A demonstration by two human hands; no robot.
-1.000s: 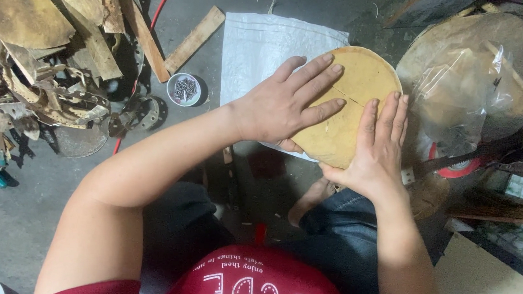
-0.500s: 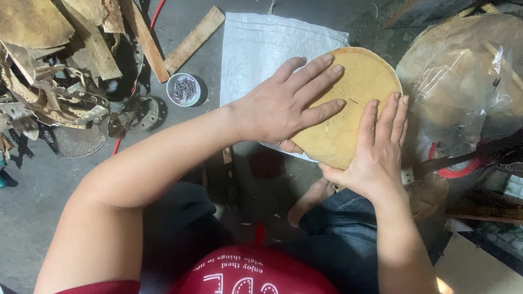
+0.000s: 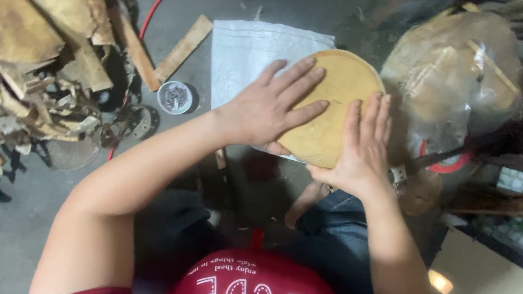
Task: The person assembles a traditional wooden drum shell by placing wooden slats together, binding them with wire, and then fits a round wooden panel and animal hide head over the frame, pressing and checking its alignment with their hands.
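Risk first: round tan disc (image 3: 333, 103) sits w/ its near edge past the white woven sack (image 3: 250, 56) and over the person's lap, so uneven downward pressure could prob. tip or slide it off toward the knees; judged from overhang only, support underneath not visible. Also, disc looks thin w/ a faint line across its face, poss. a crack, can't confirm; hard push there might split it. Clutter close by: plastic-wrapped bundle (image 3: 454, 75) just beside disc on the right, small round tin (image 3: 174, 96) on the concrete floor (image 3: 12, 233) to the left, pile of bark-like wood scraps (image 3: 32, 54) well apart at far left; a slipping disc could knock into the bundle. Hands: left hand (image 3: 271, 107) lies flat, palm down, fingers fully spread and extended across disc's left half, nothing gripped, only pressing contact. Right hand (image 3: 361, 145) likewise flat and open, fingers straight and close together, on disc's right-lower part, heel of palm at the near rim; thumb hidden, so can't tell if it hooks under the edge. Wooden slat (image 3: 183, 49) lies on floor beside sack, untouched.
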